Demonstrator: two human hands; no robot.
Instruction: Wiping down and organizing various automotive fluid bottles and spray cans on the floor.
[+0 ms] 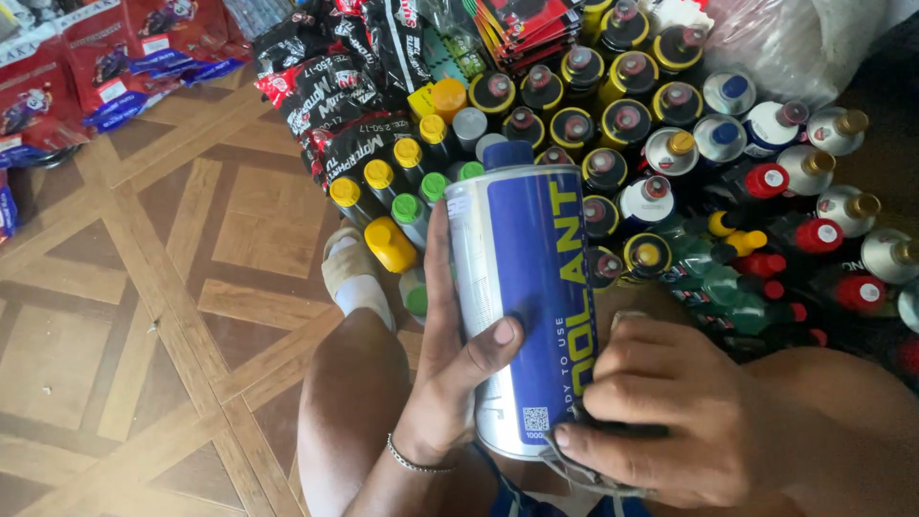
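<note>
A tall silver and blue bottle (522, 287) with a blue cap stands upright in front of me, between my knees. My left hand (455, 359) wraps around its left side, thumb across the blue label. My right hand (651, 412) is curled against the bottle's lower right side and presses a dark cloth (598, 450) to it. A thin bracelet sits on my left wrist.
Several bottles with yellow, green, red, gold and blue caps (670, 144) crowd the floor behind the held bottle. Black packets (335, 105) and red packets (86, 67) lie at the back left. My foot (354, 273) rests on the patterned wooden floor (144, 316).
</note>
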